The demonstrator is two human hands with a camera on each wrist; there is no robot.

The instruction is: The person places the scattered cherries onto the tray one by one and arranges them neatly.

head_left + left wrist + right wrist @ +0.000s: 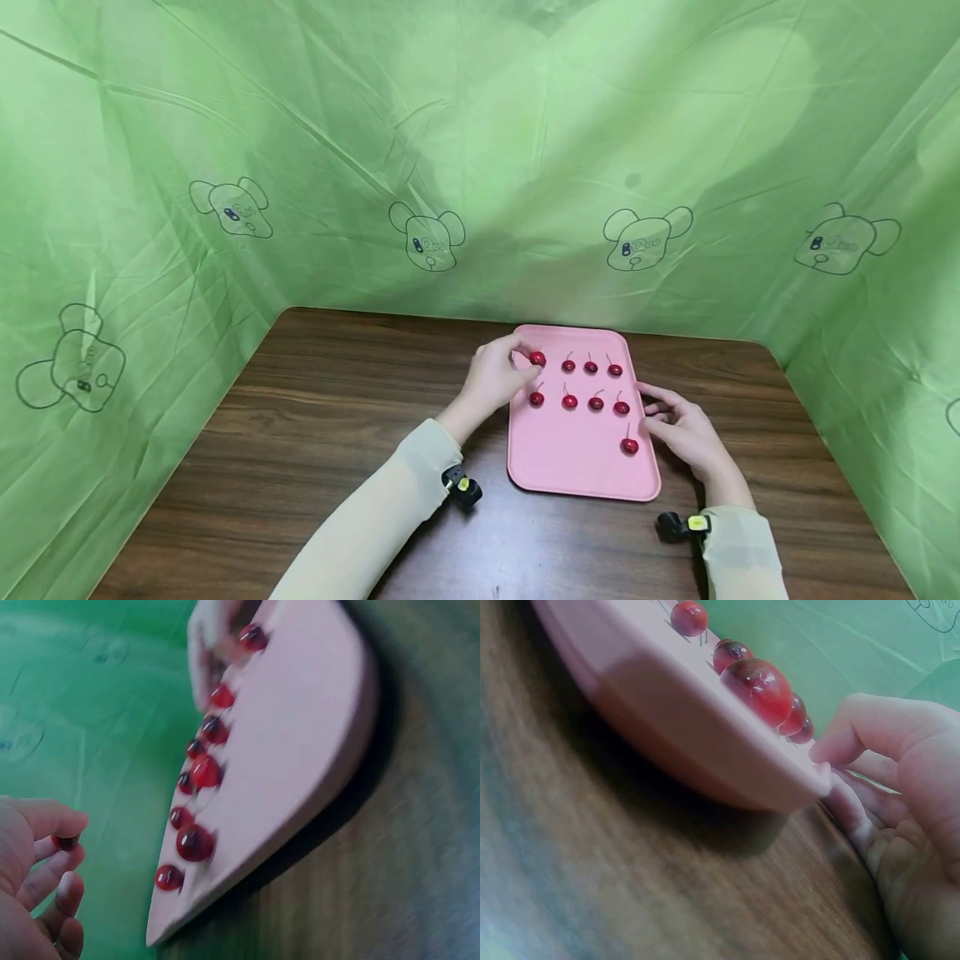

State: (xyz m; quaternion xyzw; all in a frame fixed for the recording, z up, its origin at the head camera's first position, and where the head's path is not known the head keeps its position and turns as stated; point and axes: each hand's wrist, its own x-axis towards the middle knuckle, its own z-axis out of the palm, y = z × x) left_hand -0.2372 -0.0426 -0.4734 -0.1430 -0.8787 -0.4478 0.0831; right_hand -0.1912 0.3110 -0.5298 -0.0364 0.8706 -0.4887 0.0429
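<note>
My left hand (495, 373) is over the left side of a pink tray (566, 467), its thumb and fingers pinching a red cherry (66, 841) with a dark, glossy skin. Several more cherries (596, 403) with thin stems lie on the tray in two rough rows, and a single cherry (629, 447) sits nearer the front right. At the tray's right edge, my right hand (686, 429) holds the rim. In the right wrist view one fingertip presses the rim's top while other fingers are lower, against its outer side.
The tray lies on a dark brown wooden table (345, 400), close to its back edge. Green cloth (525, 167) with drawn bear-like heads hangs behind and along both sides. Each forearm wears a small black wrist camera (467, 490) over a pale sleeve.
</note>
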